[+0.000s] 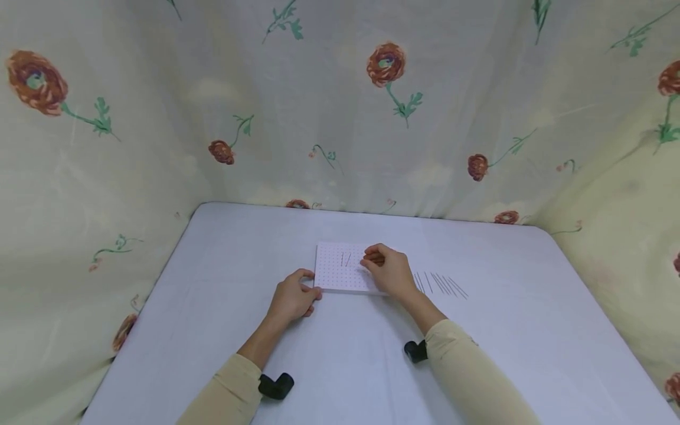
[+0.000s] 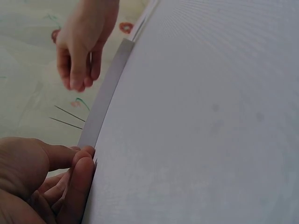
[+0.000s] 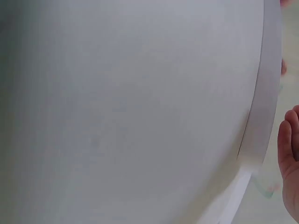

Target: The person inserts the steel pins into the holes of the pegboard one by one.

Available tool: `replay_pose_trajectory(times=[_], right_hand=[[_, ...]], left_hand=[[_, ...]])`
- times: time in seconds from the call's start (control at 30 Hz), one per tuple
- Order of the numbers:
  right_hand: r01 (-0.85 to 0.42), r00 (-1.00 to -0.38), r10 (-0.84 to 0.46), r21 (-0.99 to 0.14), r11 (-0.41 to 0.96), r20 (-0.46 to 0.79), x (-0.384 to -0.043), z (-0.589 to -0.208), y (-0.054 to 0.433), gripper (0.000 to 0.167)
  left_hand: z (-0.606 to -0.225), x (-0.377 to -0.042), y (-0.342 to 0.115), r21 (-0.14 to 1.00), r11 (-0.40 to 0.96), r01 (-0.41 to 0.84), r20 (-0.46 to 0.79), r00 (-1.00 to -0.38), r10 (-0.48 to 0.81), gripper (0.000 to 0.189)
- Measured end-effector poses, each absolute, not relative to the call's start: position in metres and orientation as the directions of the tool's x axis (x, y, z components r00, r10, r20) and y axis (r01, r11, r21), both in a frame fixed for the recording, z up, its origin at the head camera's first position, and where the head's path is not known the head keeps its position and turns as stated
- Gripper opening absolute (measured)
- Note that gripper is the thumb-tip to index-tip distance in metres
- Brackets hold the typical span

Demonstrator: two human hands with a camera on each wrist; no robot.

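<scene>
A white pegboard (image 1: 332, 280) with a grid of small holes lies on the table; its front edge (image 2: 105, 100) shows in the left wrist view. Two thin dark pins (image 1: 346, 260) stand up from it, side by side; the left wrist view shows these pins (image 2: 68, 117) too. The left hand (image 1: 292, 296) holds the board's near left corner between thumb and fingers. Over the board's right part hovers the right hand (image 1: 390, 270), its fingertips brought together just right of the pins. Whether anything thin is between those fingertips cannot be made out.
Several more thin dark pins (image 1: 441, 284) lie in a slanted row on the white table (image 1: 340, 366), right of the board. A flowered cloth (image 1: 340, 118) hangs around the back and sides. Black wrist cameras (image 1: 276, 386) sit at both sleeves.
</scene>
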State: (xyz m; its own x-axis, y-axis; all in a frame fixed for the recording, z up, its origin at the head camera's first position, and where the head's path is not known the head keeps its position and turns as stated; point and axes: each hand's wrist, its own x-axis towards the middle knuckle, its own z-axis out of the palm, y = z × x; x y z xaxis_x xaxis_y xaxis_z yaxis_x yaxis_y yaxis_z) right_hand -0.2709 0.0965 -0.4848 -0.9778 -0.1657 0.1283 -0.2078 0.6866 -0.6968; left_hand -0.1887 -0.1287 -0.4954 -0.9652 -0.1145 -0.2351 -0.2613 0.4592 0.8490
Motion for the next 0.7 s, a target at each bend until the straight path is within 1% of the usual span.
replay_pose_trajectory(times=[0.2,0.43,0.7], right_hand=[[-0.156,-0.986,-0.072,-0.69,0.706,0.149,-0.271,-0.484,0.153,0.023],[-0.072,-0.988,0.032,-0.642,0.763,0.149,-0.257,-0.487,0.222,0.026],[0.028,-0.982,0.131,-0.581,0.813,0.135,-0.241,-0.488,0.27,0.026]], left_hand=[[-0.496,-0.189,-0.127,0.838,0.477,-0.265,-0.238,-0.964,-0.118,0.042],[-0.496,-0.189,-0.128,0.842,0.473,-0.26,-0.239,-0.965,-0.106,0.042],[-0.494,-0.19,-0.129,0.842,0.47,-0.265,-0.246,-0.964,-0.103,0.042]])
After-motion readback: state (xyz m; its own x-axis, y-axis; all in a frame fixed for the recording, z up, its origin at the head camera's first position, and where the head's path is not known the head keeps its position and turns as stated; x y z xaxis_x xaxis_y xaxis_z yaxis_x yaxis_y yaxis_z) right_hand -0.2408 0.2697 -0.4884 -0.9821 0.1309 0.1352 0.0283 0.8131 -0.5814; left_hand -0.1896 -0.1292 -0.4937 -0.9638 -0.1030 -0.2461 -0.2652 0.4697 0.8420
